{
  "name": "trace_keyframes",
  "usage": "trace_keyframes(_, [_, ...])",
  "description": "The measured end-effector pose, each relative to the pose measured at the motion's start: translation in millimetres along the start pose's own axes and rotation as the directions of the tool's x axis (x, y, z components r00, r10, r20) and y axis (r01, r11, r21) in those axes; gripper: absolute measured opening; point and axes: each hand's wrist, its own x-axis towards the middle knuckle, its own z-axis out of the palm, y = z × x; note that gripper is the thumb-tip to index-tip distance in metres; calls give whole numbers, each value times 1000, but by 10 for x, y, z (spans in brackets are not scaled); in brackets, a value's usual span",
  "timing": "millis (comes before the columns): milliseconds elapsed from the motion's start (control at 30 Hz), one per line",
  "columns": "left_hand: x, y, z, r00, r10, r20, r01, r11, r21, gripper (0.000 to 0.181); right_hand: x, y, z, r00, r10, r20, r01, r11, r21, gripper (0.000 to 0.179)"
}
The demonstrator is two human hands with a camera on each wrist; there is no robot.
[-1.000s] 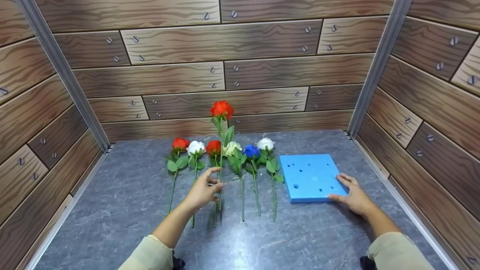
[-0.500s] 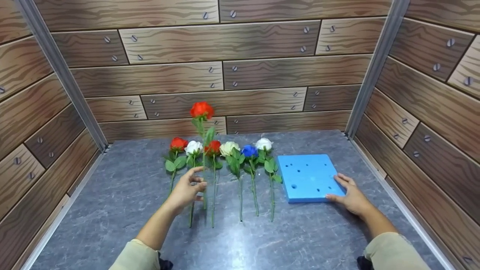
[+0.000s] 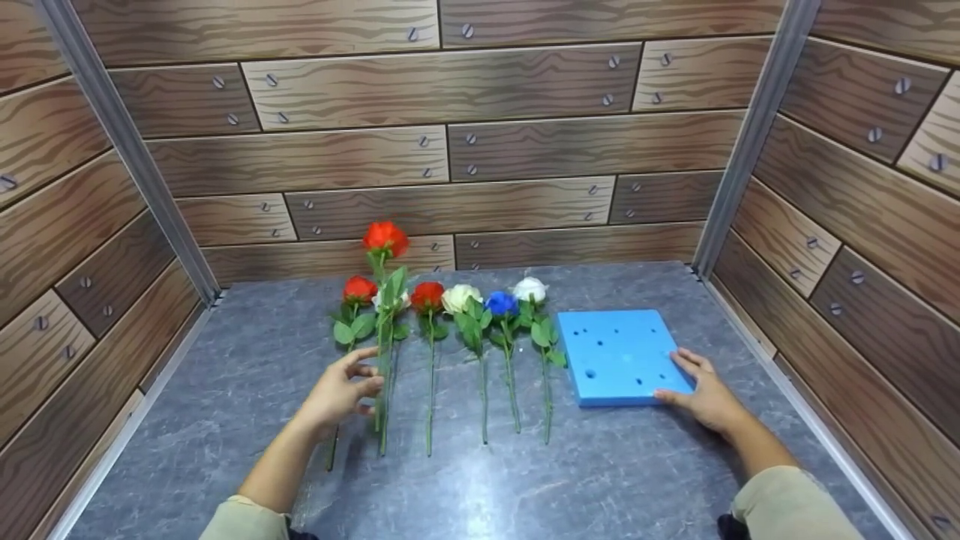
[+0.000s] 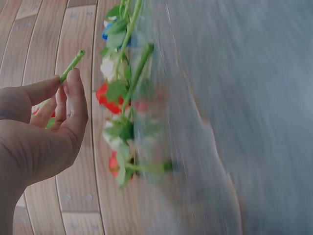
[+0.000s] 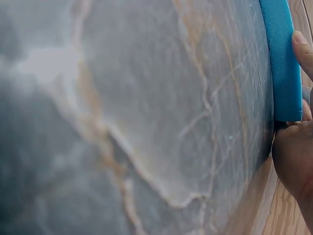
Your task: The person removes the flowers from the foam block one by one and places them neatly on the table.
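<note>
My left hand (image 3: 341, 390) pinches the stem of a red rose (image 3: 385, 238) between thumb and fingers. In the head view it stands upright, its leaves overlapping a white rose (image 3: 405, 300) behind. The cut end of its green stem (image 4: 73, 64) pokes out past my fingertips in the left wrist view. My right hand (image 3: 705, 394) holds the near right corner of a blue foam board (image 3: 626, 352), thumb at the front edge and fingers at the right side. Several holes of differing size dot the board's top.
In a row on the grey marbled table (image 3: 570, 487) lie a red rose (image 3: 360, 289), another red rose (image 3: 427, 297), a cream rose (image 3: 460, 298), a blue rose (image 3: 501, 303) and a second white rose (image 3: 530, 289). Wood-patterned walls (image 3: 465, 150) enclose the back and sides.
My left hand has carried the red rose leftward, from in front of the middle roses to before the left white one, and slightly lower. The right hand and board stay put.
</note>
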Motion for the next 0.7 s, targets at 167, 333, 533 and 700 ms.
trace_keyframes(167, [-50, -90, -192, 1000, -8, -10, 8, 1000, -13, 57, -3, 2, -12, 1000, -8, 9, 8, 1000, 17, 103])
trace_keyframes(333, [-103, -178, -350, 999, -15, -32, 15, 1000, -8, 59, -6, -5, -13, 1000, -6, 13, 5, 1000, 22, 104])
trace_keyframes(533, [-148, -268, -480, 997, -43, -68, 42, 999, -21, 61, -10, -6, -3, 1000, 3, 15, -3, 1000, 14, 105])
trace_keyframes(700, [-189, -317, -564, 996, -41, -80, 38, 999, -30, 61, -3, -4, 15, 1000, 3, 11, -3, 1000, 6, 106])
